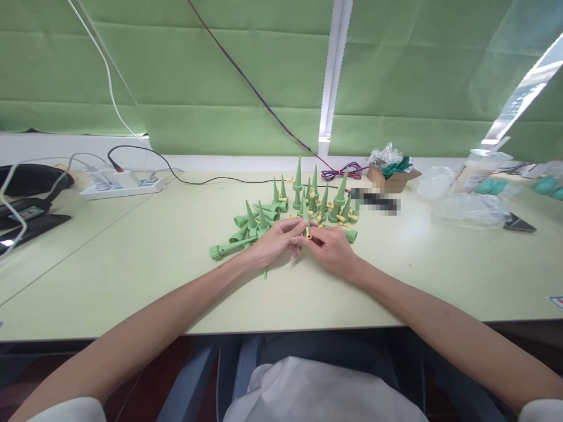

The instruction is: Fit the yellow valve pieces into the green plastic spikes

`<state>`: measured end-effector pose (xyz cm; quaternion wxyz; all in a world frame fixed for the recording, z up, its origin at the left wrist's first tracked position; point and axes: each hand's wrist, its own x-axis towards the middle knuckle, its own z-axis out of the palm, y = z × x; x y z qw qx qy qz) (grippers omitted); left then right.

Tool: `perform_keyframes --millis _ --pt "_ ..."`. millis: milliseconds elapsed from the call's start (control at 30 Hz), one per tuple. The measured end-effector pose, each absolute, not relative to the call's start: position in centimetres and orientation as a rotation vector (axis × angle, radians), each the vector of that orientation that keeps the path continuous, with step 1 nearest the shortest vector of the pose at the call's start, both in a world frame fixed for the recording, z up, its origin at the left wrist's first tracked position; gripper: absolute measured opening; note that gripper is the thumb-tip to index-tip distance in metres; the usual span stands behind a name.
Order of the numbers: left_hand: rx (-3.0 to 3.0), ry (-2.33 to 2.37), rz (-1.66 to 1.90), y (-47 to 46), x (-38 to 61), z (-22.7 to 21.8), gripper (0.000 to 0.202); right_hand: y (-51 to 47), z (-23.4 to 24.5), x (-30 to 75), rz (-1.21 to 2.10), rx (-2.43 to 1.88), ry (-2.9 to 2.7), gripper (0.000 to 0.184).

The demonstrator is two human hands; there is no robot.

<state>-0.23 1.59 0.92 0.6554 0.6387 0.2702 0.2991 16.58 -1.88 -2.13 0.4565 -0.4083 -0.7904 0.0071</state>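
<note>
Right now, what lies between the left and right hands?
In the head view, a green spike with a yellow fitting, held between left hand and right hand.

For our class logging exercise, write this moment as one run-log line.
left hand: holding green spike | right hand: holding it near yellow spout | beyond: more spikes | far left: power strip

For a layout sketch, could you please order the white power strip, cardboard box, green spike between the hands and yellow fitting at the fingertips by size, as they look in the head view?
1. White power strip
2. Cardboard box
3. Green spike
4. Yellow fitting
</note>
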Motion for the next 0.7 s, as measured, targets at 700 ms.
perform_keyframes --millis 700 --pt "1.616 0.642 0.806 1.02 0.17 0.70 0.044 -2.09 -2.14 16.33 -0.133 -1.022 -1.974 0.057"
